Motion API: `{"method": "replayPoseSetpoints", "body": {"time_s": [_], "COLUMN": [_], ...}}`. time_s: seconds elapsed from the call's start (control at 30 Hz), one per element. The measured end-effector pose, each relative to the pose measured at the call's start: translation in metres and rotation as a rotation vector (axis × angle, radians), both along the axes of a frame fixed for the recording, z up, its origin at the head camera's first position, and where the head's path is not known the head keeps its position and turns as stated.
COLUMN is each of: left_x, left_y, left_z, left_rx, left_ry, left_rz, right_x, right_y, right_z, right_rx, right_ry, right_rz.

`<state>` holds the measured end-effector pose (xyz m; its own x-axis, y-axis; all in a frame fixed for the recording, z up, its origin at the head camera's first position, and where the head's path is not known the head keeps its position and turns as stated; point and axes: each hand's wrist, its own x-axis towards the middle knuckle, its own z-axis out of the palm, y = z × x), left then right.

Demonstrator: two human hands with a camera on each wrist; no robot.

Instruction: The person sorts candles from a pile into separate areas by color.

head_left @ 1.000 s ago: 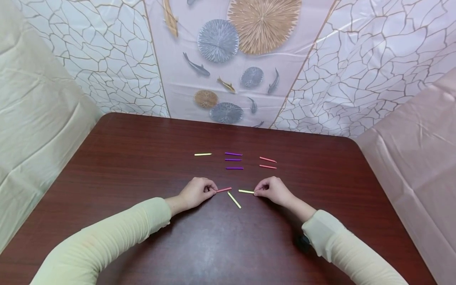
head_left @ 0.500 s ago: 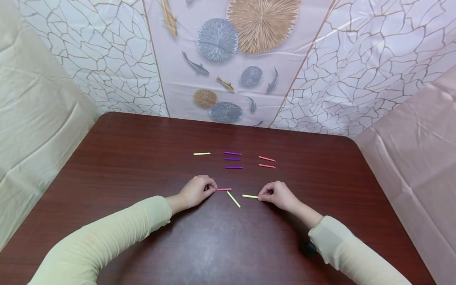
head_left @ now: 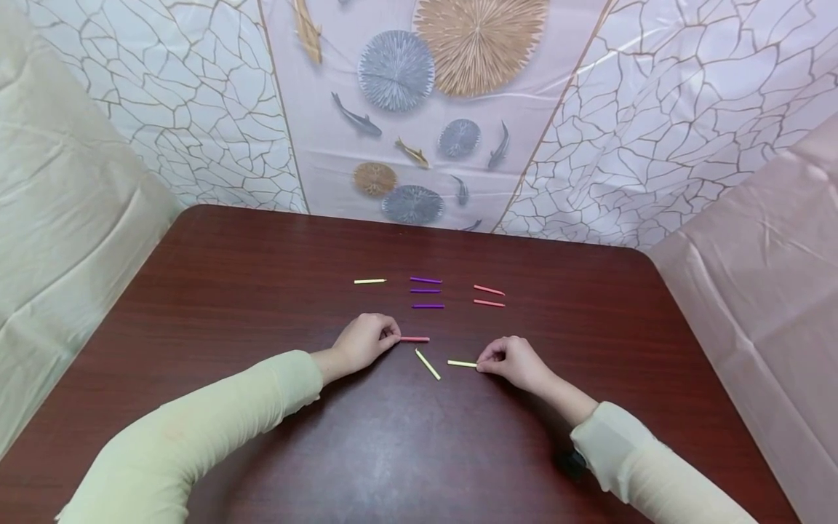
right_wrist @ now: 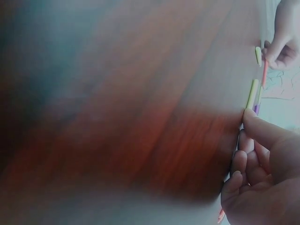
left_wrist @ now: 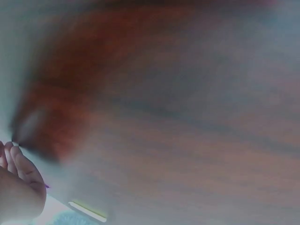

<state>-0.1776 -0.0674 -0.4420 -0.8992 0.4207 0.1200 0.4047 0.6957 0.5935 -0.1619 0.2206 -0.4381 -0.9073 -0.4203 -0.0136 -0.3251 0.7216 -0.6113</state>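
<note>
In the head view my left hand [head_left: 366, 342] pinches one end of a thin pink candle [head_left: 415, 339], which points right. Thumb and fingertips of my right hand [head_left: 517, 362] pinch a thin yellow candle [head_left: 462, 363], its free end pointing left. Between the hands a second yellow candle [head_left: 428, 364] lies slanted on the table. The right wrist view shows the right hand [right_wrist: 262, 164] at the gripped yellow candle [right_wrist: 251, 93], with the pink candle [right_wrist: 265, 74] beyond. The left wrist view catches only part of the left hand [left_wrist: 21, 187]; its fingertips' hold is hidden there.
Farther back on the dark wooden table [head_left: 262, 255] lie a yellow candle [head_left: 370, 281], three purple candles [head_left: 426, 291] and two pink candles [head_left: 489, 303]. Patterned cloth [head_left: 419, 145] hangs behind the table's far edge.
My right hand has drawn right and slightly nearer with its yellow candle. The left hand has moved a little away from me, and its pink candle has turned from slanted to nearly level.
</note>
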Motion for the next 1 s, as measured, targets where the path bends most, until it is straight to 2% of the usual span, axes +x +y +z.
{"method": "replayPoseSetpoints", "body": {"time_s": [0.23,0.57,0.73,1.0], "left_x": [-0.021,-0.045,-0.053,-0.056], "left_y": [0.020,0.059,0.079,0.108], "left_z": [0.001,0.005,0.003,0.003], "left_rx": [0.048,0.083,0.098,0.170], "left_ry": [-0.043,-0.024,0.008,-0.030], "left_rz": [-0.030,-0.043,-0.065,-0.098], "right_x": [0.007,0.014,0.016,0.020], "right_y": [0.010,0.016,0.019,0.022], "right_z": [0.001,0.000,0.000,-0.001], "right_rx": [-0.007,-0.007,-0.001,0.000], "right_ry": [0.008,0.005,0.000,-0.003], "right_rz": [0.001,-0.017,-0.021,-0.021]}}
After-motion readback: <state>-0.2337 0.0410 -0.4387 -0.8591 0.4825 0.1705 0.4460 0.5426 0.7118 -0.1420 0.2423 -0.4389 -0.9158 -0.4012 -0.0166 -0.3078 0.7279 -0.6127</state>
